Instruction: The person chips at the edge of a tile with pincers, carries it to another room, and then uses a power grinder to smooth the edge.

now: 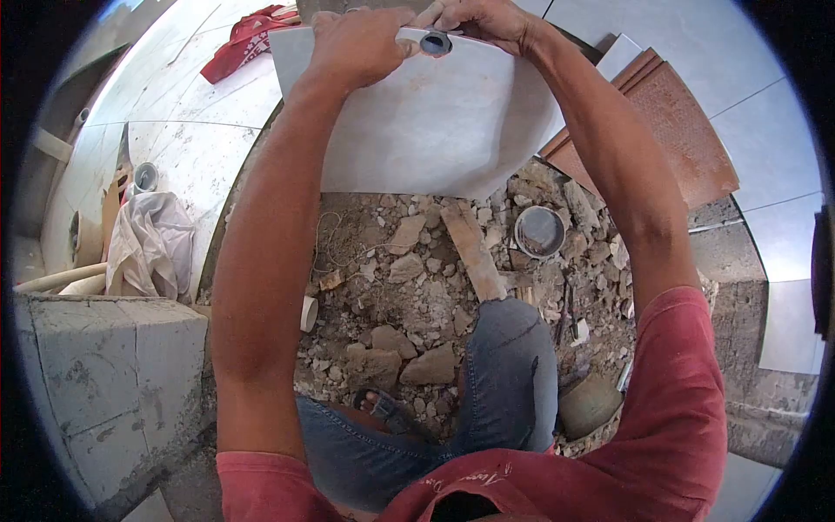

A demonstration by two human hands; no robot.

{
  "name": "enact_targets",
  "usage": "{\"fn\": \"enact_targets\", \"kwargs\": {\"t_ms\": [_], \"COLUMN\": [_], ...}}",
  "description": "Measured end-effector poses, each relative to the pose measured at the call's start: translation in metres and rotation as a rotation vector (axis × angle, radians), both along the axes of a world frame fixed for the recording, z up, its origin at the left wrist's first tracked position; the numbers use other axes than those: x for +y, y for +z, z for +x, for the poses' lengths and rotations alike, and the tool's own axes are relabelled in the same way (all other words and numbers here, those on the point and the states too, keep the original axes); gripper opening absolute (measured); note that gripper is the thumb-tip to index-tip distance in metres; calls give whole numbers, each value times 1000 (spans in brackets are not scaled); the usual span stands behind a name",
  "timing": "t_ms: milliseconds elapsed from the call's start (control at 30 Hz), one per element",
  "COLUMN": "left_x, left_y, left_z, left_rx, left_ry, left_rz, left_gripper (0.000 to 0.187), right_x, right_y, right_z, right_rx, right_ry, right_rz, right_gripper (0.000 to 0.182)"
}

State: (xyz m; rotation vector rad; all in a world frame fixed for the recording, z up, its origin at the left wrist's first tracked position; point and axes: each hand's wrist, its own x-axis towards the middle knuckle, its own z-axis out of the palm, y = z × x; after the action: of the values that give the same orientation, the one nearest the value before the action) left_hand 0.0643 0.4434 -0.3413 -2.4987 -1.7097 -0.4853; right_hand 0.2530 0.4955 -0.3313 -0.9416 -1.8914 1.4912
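Observation:
A large pale grey tile (409,122) spans the space between my arms, its near edge over the rubble. My left hand (364,45) grips its far edge, fingers curled over the rim and thumb lying on the face. On the same edge, farther right, my right hand (489,23) is closed, its fingertips partly hidden behind the rim. Between the two hands a grey pipe end (435,43) shows in a notch cut in the tile's edge.
Broken rubble (409,287) covers the ground around my knees, with a wooden board (472,248) and a round container (539,232) on it. Reddish-brown tiles (670,122) lie at right. A red cloth (248,43) and a whitish sack (152,239) rest at left, above a tiled block (104,374).

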Motion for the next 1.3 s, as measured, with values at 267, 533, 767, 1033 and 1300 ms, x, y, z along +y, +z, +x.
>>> {"fn": "enact_targets", "kwargs": {"t_ms": [267,533,767,1033,1300], "left_x": [-1,9,5,1,6], "left_y": [-5,-18,-14,0,-20], "left_z": [-4,-6,-6,0,-7], "left_rx": [-37,-16,-22,-7,-12], "left_ry": [-56,-79,-73,12,-85], "left_rz": [57,197,154,-187,196], "left_gripper": [35,32,32,56,31], "right_x": [23,5,25,24,24], "right_y": [-12,-2,-17,-14,-19], "right_z": [5,0,6,4,24], "right_rx": [0,-70,71,25,-227], "right_ry": [46,-74,93,66,-129], "right_rz": [-19,30,-22,-32,77], "right_gripper": [14,14,13,13,13]}}
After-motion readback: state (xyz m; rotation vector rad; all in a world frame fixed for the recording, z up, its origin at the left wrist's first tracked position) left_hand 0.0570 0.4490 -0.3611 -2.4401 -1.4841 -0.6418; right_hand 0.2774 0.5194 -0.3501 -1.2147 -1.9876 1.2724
